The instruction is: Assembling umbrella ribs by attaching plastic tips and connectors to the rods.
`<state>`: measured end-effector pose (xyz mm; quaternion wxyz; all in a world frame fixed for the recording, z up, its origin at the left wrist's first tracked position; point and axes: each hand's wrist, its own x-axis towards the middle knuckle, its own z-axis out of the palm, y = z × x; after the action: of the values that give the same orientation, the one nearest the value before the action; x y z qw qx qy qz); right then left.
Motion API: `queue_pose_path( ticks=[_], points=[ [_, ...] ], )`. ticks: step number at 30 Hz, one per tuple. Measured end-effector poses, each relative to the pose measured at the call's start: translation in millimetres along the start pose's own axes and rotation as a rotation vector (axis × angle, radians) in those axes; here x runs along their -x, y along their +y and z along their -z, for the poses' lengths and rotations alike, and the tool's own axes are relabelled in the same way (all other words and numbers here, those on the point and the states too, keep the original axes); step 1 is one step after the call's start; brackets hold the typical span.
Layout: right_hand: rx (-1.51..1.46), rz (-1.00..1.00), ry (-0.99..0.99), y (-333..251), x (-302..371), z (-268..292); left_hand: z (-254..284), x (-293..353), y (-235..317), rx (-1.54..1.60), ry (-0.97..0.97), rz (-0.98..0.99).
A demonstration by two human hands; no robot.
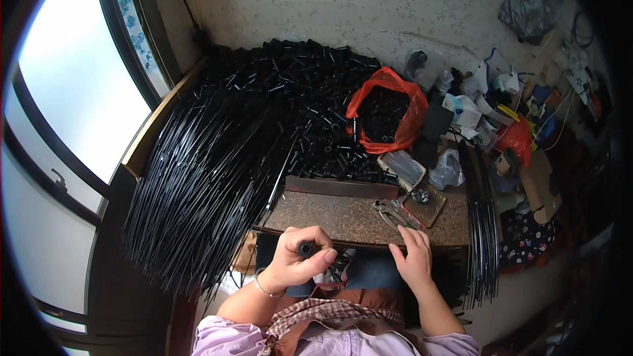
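Observation:
My left hand (pixel 298 258) is closed around a black tubular piece (pixel 306 249) with a round hollow end, held up in front of the table's near edge. The rest of that piece is hidden by my fingers. My right hand (pixel 415 260) has its fingers stretched out at the table edge, with nothing seen in it. Just beyond its fingertips lie pliers (pixel 390 213) on the speckled tabletop (pixel 316 214). A shallow tray (pixel 432 209) with small metal bits sits beside the pliers.
A large heap of short black tubes (pixel 290 72) covers the table's back. Long thin black rods (pixel 191 184) fan out at left; another bundle (pixel 483 250) hangs at right. A red plastic bag (pixel 417 109) holds black parts. A low strip (pixel 339 187) edges the heap.

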<state>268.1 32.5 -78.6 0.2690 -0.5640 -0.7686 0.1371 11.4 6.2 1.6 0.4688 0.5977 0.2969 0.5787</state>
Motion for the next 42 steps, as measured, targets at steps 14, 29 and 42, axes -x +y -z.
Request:
queue_pose_path(
  ticks=[14,29,42],
  points=[
    [-0.501,0.313,-0.161,-46,13,52,10,-15,-16,-0.015,0.183,0.059],
    [-0.338,0.621,-0.096,-84,2,92,4,-1,3,0.007,0.334,-0.021],
    [-0.163,0.437,0.035,-85,0,45,4,-9,6,-0.044,0.250,-0.015]
  ],
)
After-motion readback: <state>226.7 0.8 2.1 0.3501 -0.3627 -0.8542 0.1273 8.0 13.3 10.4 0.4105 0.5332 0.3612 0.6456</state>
